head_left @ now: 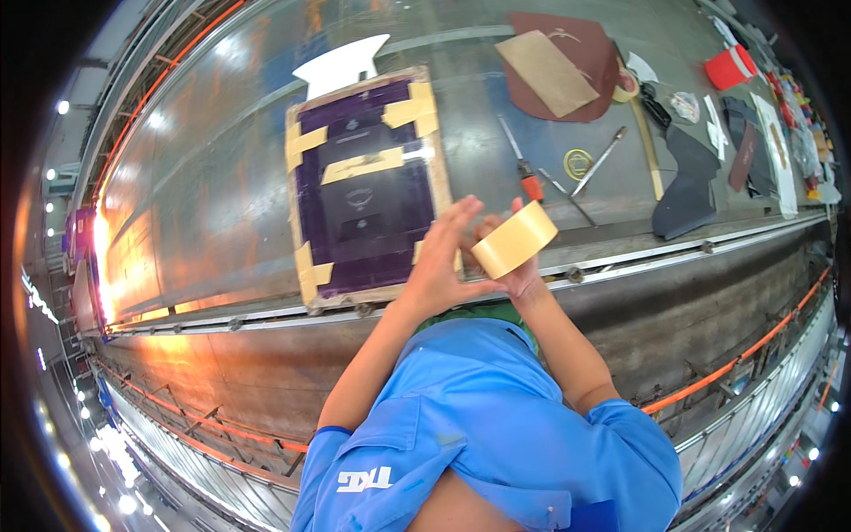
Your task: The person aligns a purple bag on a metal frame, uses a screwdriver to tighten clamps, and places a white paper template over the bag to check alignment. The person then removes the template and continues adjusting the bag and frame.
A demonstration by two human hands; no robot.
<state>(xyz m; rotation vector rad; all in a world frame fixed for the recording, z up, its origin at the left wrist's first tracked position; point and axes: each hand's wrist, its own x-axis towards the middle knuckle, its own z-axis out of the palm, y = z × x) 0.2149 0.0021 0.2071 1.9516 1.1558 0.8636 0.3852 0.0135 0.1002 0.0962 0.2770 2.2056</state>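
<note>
A roll of yellow masking tape (516, 241) is held up in front of my body by my right hand (525, 277), its fingers partly hidden behind the roll. My left hand (439, 266) is beside the roll, fingers stretched out and thumb pointing across toward the right hand. It appears to hold nothing; whether a fingertip touches the tape I cannot tell. To the left on the table lies a screen-printing frame (363, 232) with a wooden border and dark purple mesh. Several strips of the same yellow tape cross its corners and middle.
A white cut sheet (341, 66) lies beyond the frame. Right of it are a screwdriver with a red handle (531, 184), a metal tool (601, 160), a brown sheet (581, 53), a dark cut piece (687, 186) and a red container (729, 68). A metal rail (620, 263) edges the table.
</note>
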